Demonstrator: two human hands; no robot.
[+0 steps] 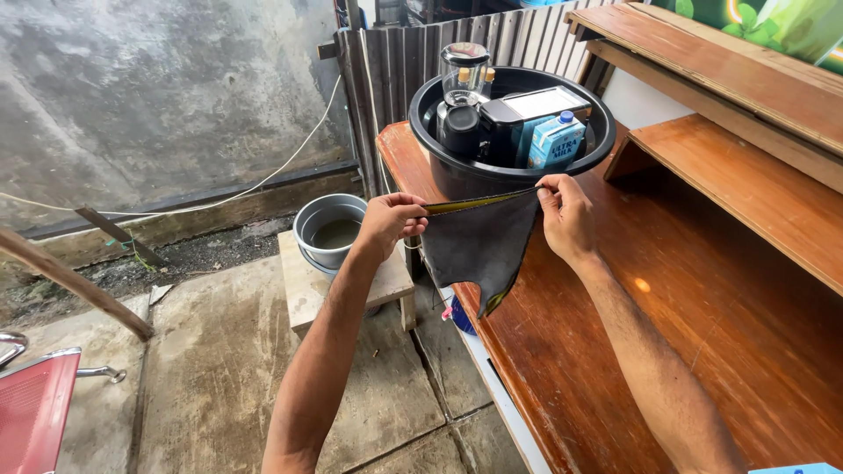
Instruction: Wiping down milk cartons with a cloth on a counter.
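Both hands, left hand (391,219) and right hand (566,215), stretch dark cloth (479,241), hiding counter edge (470,307)

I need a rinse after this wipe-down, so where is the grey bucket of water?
In the head view, the grey bucket sits on a small wooden stool on the concrete floor, left of the wooden counter and just beside the left hand.

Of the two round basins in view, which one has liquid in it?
The grey basin on the low stool holds murky liquid; the black basin on the counter holds appliances and a carton.
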